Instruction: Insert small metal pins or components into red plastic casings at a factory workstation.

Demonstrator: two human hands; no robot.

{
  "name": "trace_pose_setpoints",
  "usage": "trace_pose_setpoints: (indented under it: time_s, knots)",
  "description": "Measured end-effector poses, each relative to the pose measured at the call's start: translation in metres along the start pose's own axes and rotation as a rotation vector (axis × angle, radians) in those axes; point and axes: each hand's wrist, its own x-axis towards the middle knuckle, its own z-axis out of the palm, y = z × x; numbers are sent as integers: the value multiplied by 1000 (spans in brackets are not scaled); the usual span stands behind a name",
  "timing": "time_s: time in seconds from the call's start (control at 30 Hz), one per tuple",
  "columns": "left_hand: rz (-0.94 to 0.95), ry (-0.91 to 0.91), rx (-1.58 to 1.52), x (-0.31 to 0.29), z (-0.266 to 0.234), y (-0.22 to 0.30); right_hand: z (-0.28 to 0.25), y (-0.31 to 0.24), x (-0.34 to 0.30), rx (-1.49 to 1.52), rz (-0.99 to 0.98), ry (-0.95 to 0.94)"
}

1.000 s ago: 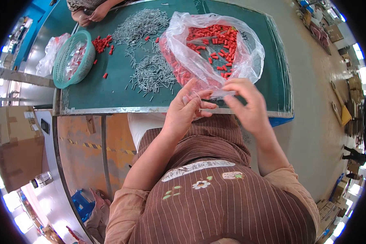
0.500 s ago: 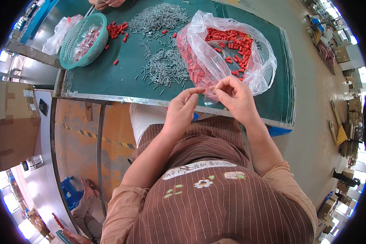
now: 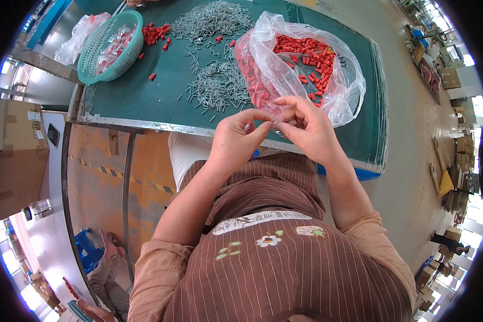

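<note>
In front of the table's near edge, my left hand [image 3: 239, 135] and my right hand [image 3: 308, 129] meet, fingertips pinched close together. Between them is a small clear plastic bag [image 3: 277, 119], mostly hidden by the fingers; what is in it I cannot make out. Just beyond my right hand lies a large open clear bag [image 3: 348, 102] of red plastic wall plugs [image 3: 305, 49]. Left of that bag, loose grey metal screws [image 3: 220, 86] lie spread on the green tabletop, with a bigger heap of screws [image 3: 212, 19] farther back.
A mint-green basket [image 3: 86, 67] with small filled bags stands at the table's left, beside a crumpled clear bag [image 3: 80, 43]. A few red plugs [image 3: 154, 33] lie near it. Another person's hand shows at the top edge. A cardboard box [image 3: 16, 155] stands at far left.
My hands have come together, the left moving right until its fingertips meet the right's. My right fingers have spread and curled differently. The view has shifted slightly.
</note>
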Motion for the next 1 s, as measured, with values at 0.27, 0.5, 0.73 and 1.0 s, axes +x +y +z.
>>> trace_pose_setpoints:
  time_s: [0.27,0.5,0.73,1.0]
  knots:
    - [-136,30,-116,-1,3,0,-1,1,1,-120,83,-14]
    - [-140,8,-126,5,-1,-9,-4,-2,5,-112,114,-33]
    - [-231,33,-233,11,-3,-25,-3,4,15,-193,126,-74]
    - [-268,155,-301,6,1,-30,22,12,16,-515,-285,178]
